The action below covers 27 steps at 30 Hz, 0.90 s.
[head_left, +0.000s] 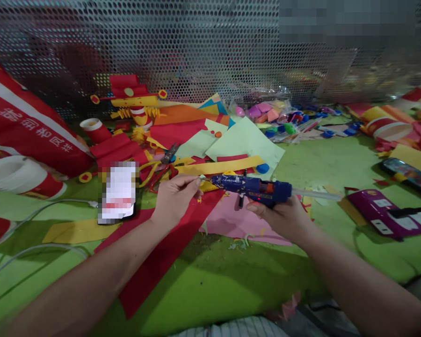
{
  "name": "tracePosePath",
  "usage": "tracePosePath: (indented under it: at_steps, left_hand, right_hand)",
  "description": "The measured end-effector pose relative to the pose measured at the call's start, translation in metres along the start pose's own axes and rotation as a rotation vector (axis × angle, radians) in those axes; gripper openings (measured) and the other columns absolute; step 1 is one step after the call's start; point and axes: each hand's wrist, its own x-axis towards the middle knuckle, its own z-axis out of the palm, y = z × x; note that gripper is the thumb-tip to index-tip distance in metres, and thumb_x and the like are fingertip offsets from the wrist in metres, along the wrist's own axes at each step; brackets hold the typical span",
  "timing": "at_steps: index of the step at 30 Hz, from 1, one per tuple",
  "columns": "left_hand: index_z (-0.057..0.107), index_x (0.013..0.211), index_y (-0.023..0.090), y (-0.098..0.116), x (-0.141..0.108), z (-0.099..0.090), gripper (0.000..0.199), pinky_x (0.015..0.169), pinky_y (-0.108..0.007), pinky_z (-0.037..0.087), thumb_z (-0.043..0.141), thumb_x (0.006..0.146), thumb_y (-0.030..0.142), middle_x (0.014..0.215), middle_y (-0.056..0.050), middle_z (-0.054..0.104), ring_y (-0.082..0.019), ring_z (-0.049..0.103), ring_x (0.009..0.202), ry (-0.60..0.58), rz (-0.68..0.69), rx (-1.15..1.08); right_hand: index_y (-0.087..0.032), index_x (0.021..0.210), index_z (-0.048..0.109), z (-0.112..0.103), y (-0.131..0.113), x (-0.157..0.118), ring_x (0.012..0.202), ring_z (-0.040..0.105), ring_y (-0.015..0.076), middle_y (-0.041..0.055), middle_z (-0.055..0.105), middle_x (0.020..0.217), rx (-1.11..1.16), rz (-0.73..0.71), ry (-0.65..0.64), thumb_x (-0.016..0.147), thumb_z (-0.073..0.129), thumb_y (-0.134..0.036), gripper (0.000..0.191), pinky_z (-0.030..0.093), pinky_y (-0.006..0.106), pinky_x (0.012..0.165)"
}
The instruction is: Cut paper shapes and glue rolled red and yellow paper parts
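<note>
My right hand (284,217) grips a blue hot glue gun (256,187), held level with its nozzle to the left and a clear glue stick (317,194) poking out of its back. Close to the nozzle, my left hand (177,199) pinches a small pale green scrap (202,178); the tip meets or nearly meets it. Beneath the hands lie a long red paper strip (154,267) and a pink sheet (245,220). Just beyond my left hand are scissors (157,168) with yellow and red handles.
A phone (117,194) with a cable lies left, near paper cups (21,175) and a red bag (31,117). Coloured paper (245,145) and a red paper figure (129,93) stand toward the perforated metal screen (196,47). At right are a purple device (386,213) and another phone (410,175).
</note>
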Motion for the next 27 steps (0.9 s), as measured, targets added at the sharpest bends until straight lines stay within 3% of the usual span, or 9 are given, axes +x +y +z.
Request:
tracePosePath:
  at_steps: [15,27]
  left_hand:
    - [0.069,0.066,0.017,0.0021,-0.0008,0.0005,0.006,0.05,-0.022,0.049,0.064,0.067,0.02,0.052,0.003,0.06,-0.009,0.056,0.047,-0.011,0.005,0.034]
    - [0.069,0.068,0.018,0.0011,0.0,-0.0008,0.007,0.052,-0.023,0.05,0.064,0.068,0.022,0.053,0.003,0.061,-0.009,0.056,0.048,-0.018,0.015,0.038]
  right_hand:
    - [-0.02,0.052,0.052,-0.0005,0.001,-0.0002,0.04,0.042,0.0116,-0.0008,0.046,0.042,0.013,0.03,-0.005,0.076,0.053,-0.052,0.039,0.035,0.025,0.038]
    - [-0.02,0.056,0.056,-0.0002,-0.0005,0.0022,0.041,0.045,0.013,-0.0007,0.048,0.043,0.068,0.062,0.009,0.074,0.057,-0.048,0.033,0.037,0.026,0.039]
